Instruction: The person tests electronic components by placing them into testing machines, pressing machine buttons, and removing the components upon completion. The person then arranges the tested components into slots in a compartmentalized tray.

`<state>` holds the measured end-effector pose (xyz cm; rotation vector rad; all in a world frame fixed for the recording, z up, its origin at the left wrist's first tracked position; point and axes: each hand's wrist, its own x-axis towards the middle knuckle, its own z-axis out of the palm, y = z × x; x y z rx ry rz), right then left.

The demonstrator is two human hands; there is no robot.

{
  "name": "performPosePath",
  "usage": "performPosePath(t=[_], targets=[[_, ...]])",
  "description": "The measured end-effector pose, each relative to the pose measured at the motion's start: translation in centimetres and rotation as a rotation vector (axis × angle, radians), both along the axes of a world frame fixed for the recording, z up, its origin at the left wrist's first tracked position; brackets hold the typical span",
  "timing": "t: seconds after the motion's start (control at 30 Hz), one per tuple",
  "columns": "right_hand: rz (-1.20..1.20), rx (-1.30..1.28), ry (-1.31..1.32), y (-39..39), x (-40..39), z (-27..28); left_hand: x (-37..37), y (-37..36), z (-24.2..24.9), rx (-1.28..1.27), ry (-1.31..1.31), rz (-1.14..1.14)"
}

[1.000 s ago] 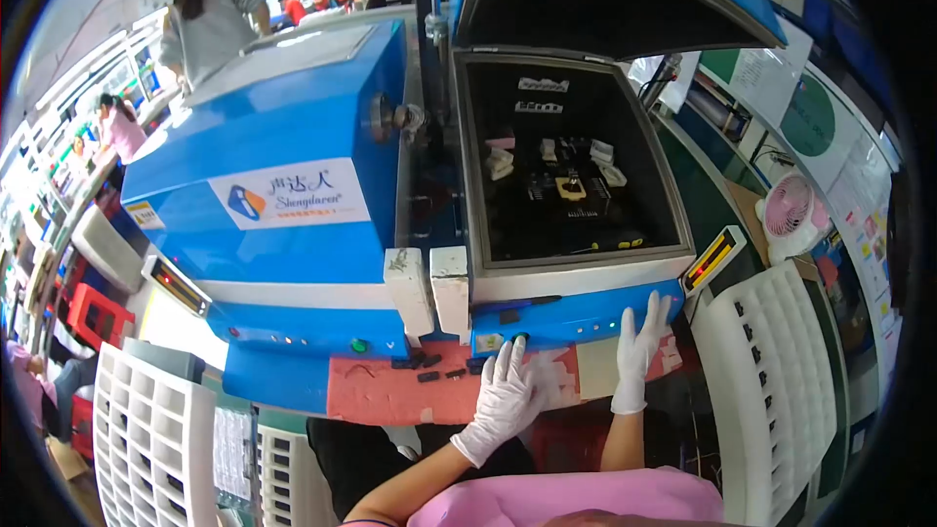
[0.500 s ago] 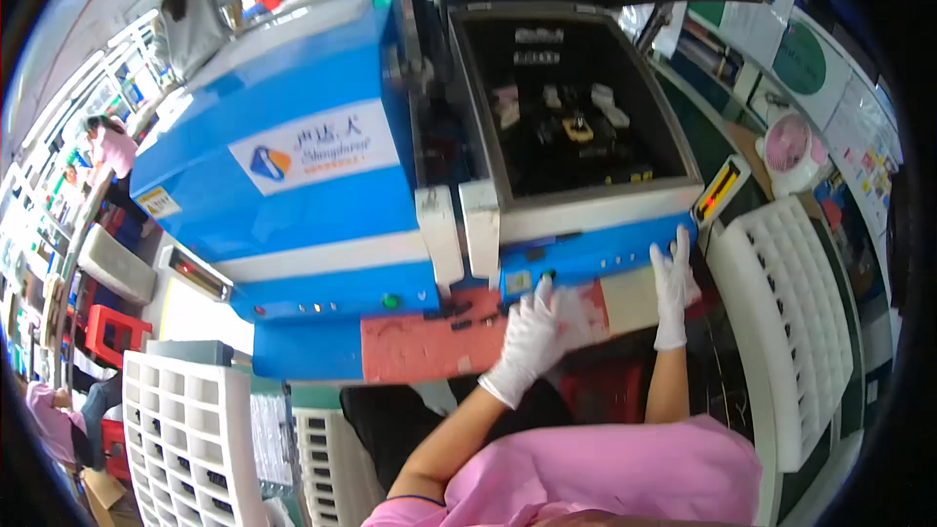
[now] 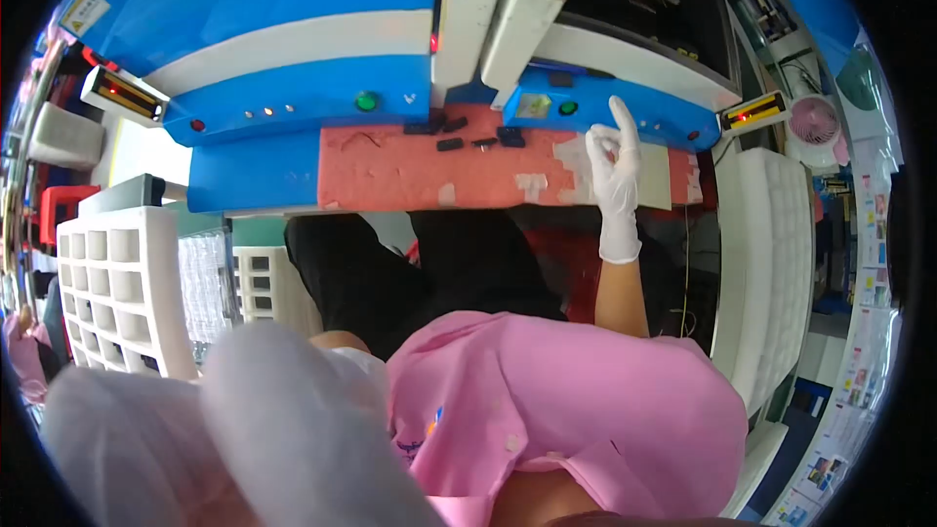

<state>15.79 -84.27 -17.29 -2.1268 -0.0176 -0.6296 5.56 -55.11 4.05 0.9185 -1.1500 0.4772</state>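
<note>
My left hand (image 3: 293,420), in a white glove, is raised very close to the camera at the lower left. It is large and blurred, and whether its fingers grip anything is not visible. My right hand (image 3: 617,181), also gloved, hovers before the front panel of the right blue machine (image 3: 673,122). Its index finger points up at the panel and the other fingers are bent, with nothing seen in them. A green button (image 3: 568,108) is left of that fingertip. Small black parts (image 3: 450,144) lie on the worn pink work surface (image 3: 390,176), left of my right hand.
A second blue machine (image 3: 293,0) stands at the left, with its own green button (image 3: 366,101). White foam trays (image 3: 117,283) stand lower left, and another foam tray (image 3: 771,263) at the right. A pink fan (image 3: 814,121) sits far right.
My left hand has left the panel near the green button and risen toward the camera. My right hand has bent several fingers. The view has tilted downward.
</note>
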Motion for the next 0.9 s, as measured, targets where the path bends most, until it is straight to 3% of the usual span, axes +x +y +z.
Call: performPosePath(t=[0.43, 0.53, 0.67, 0.9], targets=[[0.164, 0.018, -0.033, 2.6, -1.1, -1.6, -0.3, 0.3, -1.0, -0.022, -0.016, 0.022], [0.218, -0.167, 0.041, 2.8, -1.6, -1.6, -0.4, 0.2, -1.0, -0.044, -0.025, 0.032], [0.355, -0.006, 0.239, 4.2, -1.4, -1.9, -0.3, 0.3, -0.9, -0.041, -0.02, 0.044], [0.428, -0.17, 0.142, 6.7, -0.2, -1.7, 0.2, 0.6, -1.2, -0.045, -0.01, 0.078]])
